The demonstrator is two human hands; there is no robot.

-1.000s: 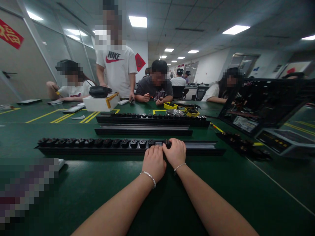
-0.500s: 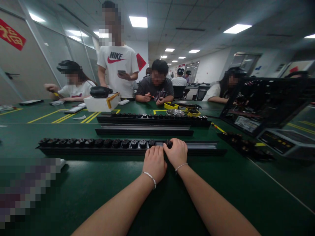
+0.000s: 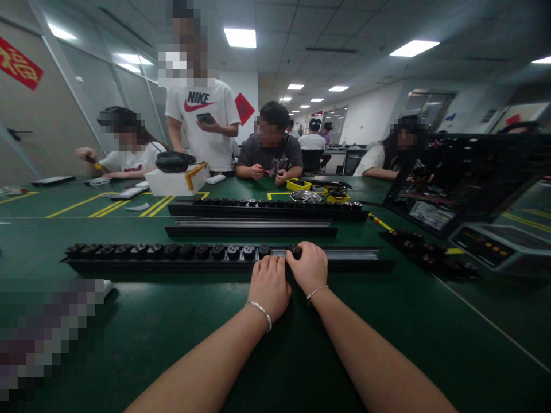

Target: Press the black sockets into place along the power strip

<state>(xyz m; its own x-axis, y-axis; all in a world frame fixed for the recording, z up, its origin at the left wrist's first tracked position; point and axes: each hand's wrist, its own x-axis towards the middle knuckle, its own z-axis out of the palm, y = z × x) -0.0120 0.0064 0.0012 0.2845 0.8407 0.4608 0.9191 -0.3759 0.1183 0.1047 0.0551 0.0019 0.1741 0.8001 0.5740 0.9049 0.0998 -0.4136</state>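
A long black metal rail (image 3: 181, 266) lies across the table, with a row of round black socket modules (image 3: 202, 251) seated in its left and middle part. My left hand (image 3: 270, 287) is closed over the near wall of this rail, fingers together, just below the last module of the row. Beside it, my right hand (image 3: 310, 267) pinches a single black socket module (image 3: 295, 251) between thumb and fingers, over the channel. A short gap separates that module from the row. To the right of my right hand, the channel's silvery inside (image 3: 355, 253) shows bare.
Behind lie a rail without modules (image 3: 249, 232) and another filled rail (image 3: 267, 210). Loose dark parts (image 3: 430, 255) are heaped at right, near a grey device (image 3: 501, 249) and a large dark frame (image 3: 469, 183). Several people sit or stand around the green table (image 3: 193, 344).
Both hands keep nearly the same place and grip. The view has shifted very slightly. Across the table, the seated person in the dark shirt has tilted their head a little.
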